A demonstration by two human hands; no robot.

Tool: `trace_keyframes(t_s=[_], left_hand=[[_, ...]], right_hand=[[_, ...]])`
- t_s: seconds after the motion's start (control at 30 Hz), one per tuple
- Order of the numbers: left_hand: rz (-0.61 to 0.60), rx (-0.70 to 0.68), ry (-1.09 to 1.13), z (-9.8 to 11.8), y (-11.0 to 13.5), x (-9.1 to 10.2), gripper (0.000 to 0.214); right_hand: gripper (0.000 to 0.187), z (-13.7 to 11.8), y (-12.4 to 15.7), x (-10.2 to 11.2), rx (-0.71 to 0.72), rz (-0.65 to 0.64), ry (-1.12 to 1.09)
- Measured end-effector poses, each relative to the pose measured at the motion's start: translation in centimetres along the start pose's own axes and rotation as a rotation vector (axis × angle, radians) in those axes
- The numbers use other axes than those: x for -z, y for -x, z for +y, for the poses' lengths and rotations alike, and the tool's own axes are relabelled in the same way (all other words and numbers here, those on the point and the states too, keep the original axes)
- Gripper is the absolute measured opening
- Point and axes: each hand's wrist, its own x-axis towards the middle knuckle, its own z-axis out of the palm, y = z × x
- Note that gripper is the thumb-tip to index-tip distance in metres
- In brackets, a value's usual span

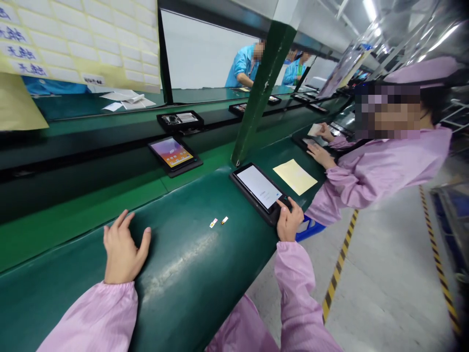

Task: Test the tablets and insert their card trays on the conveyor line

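Note:
My left hand (122, 249) lies flat on the green bench mat (183, 274) with its fingers spread and nothing in it. My right hand (289, 220) grips the near corner of a tablet in a black tray (258, 188); the tablet's screen glows white. Two small card-like bits (219, 221) lie on the mat between my hands. Both my sleeves are pink.
A lit tablet in a tray (172, 154) and another tray (180, 121) sit on the conveyor (91, 161) beyond. A yellow sheet (295, 176) lies right of my tablet. A co-worker in pink (381, 166) works at my right; two people in blue stand behind.

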Motion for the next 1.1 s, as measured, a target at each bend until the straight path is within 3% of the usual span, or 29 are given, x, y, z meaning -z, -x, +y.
trace_keyframes(t_s=[0.23,0.43,0.7,0.8,0.93,1.1], left_hand=[[0.003,-0.017,0.018,-0.2,0.1,-0.2,0.066],[0.010,-0.027,0.018,-0.7,0.1,-0.4,0.065],[0.030,-0.034,0.038,-0.8,0.0,-0.7,0.063],[0.078,0.012,0.041,-1.2,-0.3,-0.6,0.058],[0.191,0.193,0.012,-3.7,-1.2,0.7,0.053],[0.366,0.564,-0.127,-10.4,-2.4,5.1,0.053]], right_hand=[[0.056,0.4,0.0,-0.3,-0.027,-0.071,0.044],[0.057,0.8,0.1,-0.8,-0.123,0.000,0.086],[0.060,0.4,0.0,-0.1,-0.100,0.078,0.105],[0.061,-2.3,0.6,1.1,-0.033,0.084,0.042],[0.050,-9.1,3.7,2.3,0.164,-0.015,-0.156],[0.043,-18.2,11.6,2.5,0.633,-0.531,-0.521]])
